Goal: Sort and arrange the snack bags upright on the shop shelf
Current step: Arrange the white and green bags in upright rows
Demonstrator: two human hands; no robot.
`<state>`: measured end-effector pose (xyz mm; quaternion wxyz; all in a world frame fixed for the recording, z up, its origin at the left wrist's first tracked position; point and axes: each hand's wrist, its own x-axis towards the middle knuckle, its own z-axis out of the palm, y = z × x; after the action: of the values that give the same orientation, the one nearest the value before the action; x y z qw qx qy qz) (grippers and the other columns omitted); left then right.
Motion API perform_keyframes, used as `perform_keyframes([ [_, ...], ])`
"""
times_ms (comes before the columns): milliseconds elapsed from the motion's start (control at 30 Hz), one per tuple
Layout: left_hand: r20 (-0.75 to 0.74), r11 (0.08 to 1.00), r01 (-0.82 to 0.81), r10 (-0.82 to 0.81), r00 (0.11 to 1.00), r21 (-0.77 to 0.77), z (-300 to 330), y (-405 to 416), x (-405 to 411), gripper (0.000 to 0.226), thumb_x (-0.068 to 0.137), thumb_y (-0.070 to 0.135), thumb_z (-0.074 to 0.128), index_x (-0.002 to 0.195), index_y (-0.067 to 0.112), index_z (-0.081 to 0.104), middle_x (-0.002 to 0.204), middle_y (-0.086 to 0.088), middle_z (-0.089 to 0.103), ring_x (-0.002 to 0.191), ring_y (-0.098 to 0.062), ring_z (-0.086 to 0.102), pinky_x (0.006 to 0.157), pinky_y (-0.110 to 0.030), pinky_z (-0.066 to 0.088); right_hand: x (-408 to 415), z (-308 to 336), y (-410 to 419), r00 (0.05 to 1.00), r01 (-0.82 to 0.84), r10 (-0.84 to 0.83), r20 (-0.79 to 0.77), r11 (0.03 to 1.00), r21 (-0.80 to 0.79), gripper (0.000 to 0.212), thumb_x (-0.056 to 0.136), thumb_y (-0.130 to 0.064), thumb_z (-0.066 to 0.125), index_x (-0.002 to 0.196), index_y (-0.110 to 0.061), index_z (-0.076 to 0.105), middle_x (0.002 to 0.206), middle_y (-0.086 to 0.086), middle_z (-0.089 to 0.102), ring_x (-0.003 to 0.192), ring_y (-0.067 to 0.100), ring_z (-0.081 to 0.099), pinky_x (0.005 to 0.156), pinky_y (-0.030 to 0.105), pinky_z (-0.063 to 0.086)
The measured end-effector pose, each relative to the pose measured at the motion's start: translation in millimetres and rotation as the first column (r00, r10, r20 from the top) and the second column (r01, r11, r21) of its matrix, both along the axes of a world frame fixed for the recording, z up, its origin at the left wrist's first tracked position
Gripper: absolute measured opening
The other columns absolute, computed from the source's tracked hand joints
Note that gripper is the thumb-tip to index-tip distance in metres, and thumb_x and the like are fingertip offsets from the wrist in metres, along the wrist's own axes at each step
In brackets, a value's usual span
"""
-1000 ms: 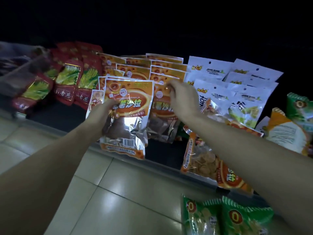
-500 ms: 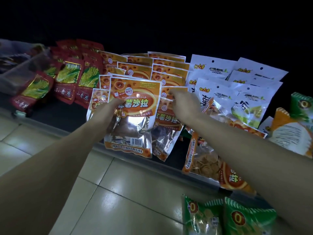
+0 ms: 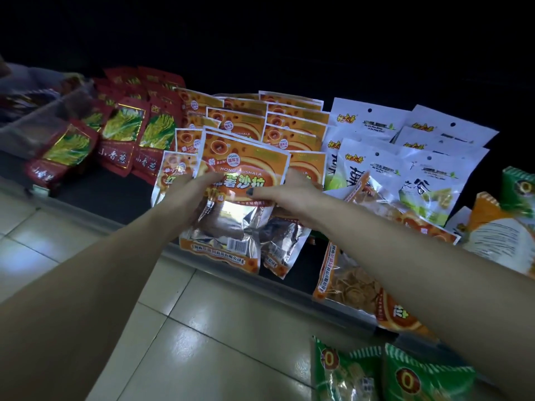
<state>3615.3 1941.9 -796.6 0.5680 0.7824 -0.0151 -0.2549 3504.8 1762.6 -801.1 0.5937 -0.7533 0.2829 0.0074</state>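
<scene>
Gripped from both sides, an orange bag point(image 3: 246, 180) is held over the shelf edge point(image 3: 173, 247): its left edge is pinched by the left hand point(image 3: 188, 192) and its right edge by the right hand point(image 3: 289, 192), whose dark-nailed thumb lies across the bag's front.

Compared with a second ago, the right hand has been brought down from the top of the orange stack point(image 3: 292, 125) at 12 o'clock to the bag's right edge, where its thumb is now laid on the print. The bag has been raised slightly and now stands squarer to the camera. The second orange bag point(image 3: 286, 244) is now seen hanging behind it at 5 o'clock.

Both forearms are stretched forward and converge on the bag, the left from 7 o'clock and the right from 4 o'clock. The fingers of each hand are hidden behind the bag.

The bag's silver lower half and barcode hang below the grip, at 6 o'clock from the hands. Red bags point(image 3: 121, 131) are stacked at 10 o'clock, white bags point(image 3: 373, 123) at 2 o'clock, and green bags point(image 3: 405, 374) lie at 5 o'clock, low down beside the tiled floor point(image 3: 202, 328).
</scene>
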Motion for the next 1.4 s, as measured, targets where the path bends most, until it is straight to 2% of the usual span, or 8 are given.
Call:
perform_keyframes([
  [133, 0.034, 1.000, 0.028, -0.028, 0.999, 0.000, 0.9, -2.5, -0.1, 0.085, 0.076, 0.081, 0.063, 0.129, 0.014, 0.057, 0.118, -0.007, 0.060, 0.110, -0.030, 0.058, 0.096, -0.050, 0.050, -3.0, 0.2, -0.1, 0.995, 0.083, -0.081, 0.054, 0.996, -0.044, 0.068, 0.064, -0.039, 0.086, 0.113, -0.005, 0.055, 0.109, 0.020, 0.068, 0.083, 0.036, 0.074, 0.086, 0.054, 0.057],
  [333, 0.203, 0.992, -0.116, 0.104, 0.974, 0.049, -6.4, 6.8, 1.5, 0.055, 0.102, 0.060, 0.042, 0.072, 0.015, 0.050, 0.046, 0.002, 0.044, 0.037, -0.013, 0.039, 0.048, -0.027, 0.030, -20.8, 5.7, -17.3, 0.984, 0.151, -0.149, 0.093, 0.988, -0.018, 0.027, 0.078, -0.011, 0.080, 0.098, -0.010, 0.062, 0.096, 0.019, 0.072, 0.077, 0.036, 0.071, 0.081, 0.055, 0.060],
  [600, 0.217, 0.972, -0.235, 0.233, 0.948, -0.017, -9.5, 10.4, 12.8, 0.050, 0.098, 0.061, 0.049, 0.077, 0.015, 0.054, 0.062, -0.010, 0.048, 0.050, -0.021, 0.040, 0.061, -0.042, 0.036, -31.3, 23.8, -60.5, 0.882, 0.434, -0.419, 0.215, 0.901, -0.028, 0.020, 0.085, -0.006, 0.073, 0.091, -0.018, 0.059, 0.087, 0.009, 0.068, 0.075, 0.027, 0.065, 0.073, 0.042, 0.054],
  [767, 0.241, 0.968, -0.013, -0.049, 0.969, 0.250, -23.6, -2.1, -1.4, 0.060, 0.104, 0.049, 0.050, 0.135, -0.002, 0.049, 0.062, -0.005, 0.065, 0.043, -0.010, 0.061, 0.043, -0.022, 0.049, -33.3, 15.7, -54.3, 0.951, 0.308, -0.297, 0.084, 0.938, -0.162, 0.018, 0.087, -0.009, 0.070, 0.091, -0.020, 0.056, 0.097, 0.021, 0.070, 0.082, 0.042, 0.070, 0.075, 0.055, 0.061],
  [1000, 0.199, 0.917, 0.099, -0.188, 0.962, 0.387, -34.1, -1.0, 2.8, 0.059, 0.102, 0.045, 0.054, 0.149, 0.010, 0.045, 0.142, -0.017, 0.056, 0.125, -0.037, 0.056, 0.104, -0.044, 0.042, -31.6, 10.6, -50.5, 0.972, 0.233, -0.232, 0.030, 0.941, -0.247, 0.028, 0.088, -0.009, 0.067, 0.112, -0.018, 0.057, 0.101, 0.009, 0.068, 0.088, 0.031, 0.068, 0.079, 0.041, 0.058],
  [1133, 0.199, 0.915, 0.074, -0.165, 0.966, 0.397, -33.1, 2.5, 5.9, 0.051, 0.104, 0.035, 0.055, 0.144, 0.004, 0.048, 0.140, -0.023, 0.056, 0.115, -0.037, 0.061, 0.100, -0.048, 0.047, -30.6, 10.3, -53.5, 0.975, 0.203, -0.220, -0.023, 0.931, -0.303, 0.030, 0.088, -0.005, 0.064, 0.111, -0.019, 0.049, 0.100, 0.006, 0.064, 0.091, 0.029, 0.065, 0.077, 0.038, 0.055],
  [1233, 0.188, 0.907, 0.046, -0.136, 0.973, 0.419, -33.3, 2.9, 7.6, 0.047, 0.107, 0.030, 0.048, 0.148, 0.010, 0.039, 0.120, -0.023, 0.062, 0.069, -0.017, 0.063, 0.061, -0.028, 0.049, -26.4, 11.5, -51.6, 0.980, 0.143, -0.185, -0.070, 0.906, -0.398, 0.030, 0.090, -0.008, 0.065, 0.115, -0.014, 0.048, 0.105, 0.008, 0.061, 0.093, 0.030, 0.065, 0.076, 0.040, 0.055],
  [1400, 0.151, 0.902, 0.036, -0.112, 0.982, 0.431, -43.6, 14.3, 23.0, 0.057, 0.091, 0.053, 0.052, 0.143, 0.034, 0.036, 0.129, -0.015, 0.059, 0.105, -0.041, 0.064, 0.096, -0.053, 0.052, -22.2, 8.9, -45.0, 0.981, 0.085, -0.161, -0.113, 0.867, -0.491, 0.048, 0.093, -0.007, 0.064, 0.133, -0.006, 0.038, 0.092, 0.002, 0.051, 0.094, 0.029, 0.061, 0.066, 0.036, 0.048],
])
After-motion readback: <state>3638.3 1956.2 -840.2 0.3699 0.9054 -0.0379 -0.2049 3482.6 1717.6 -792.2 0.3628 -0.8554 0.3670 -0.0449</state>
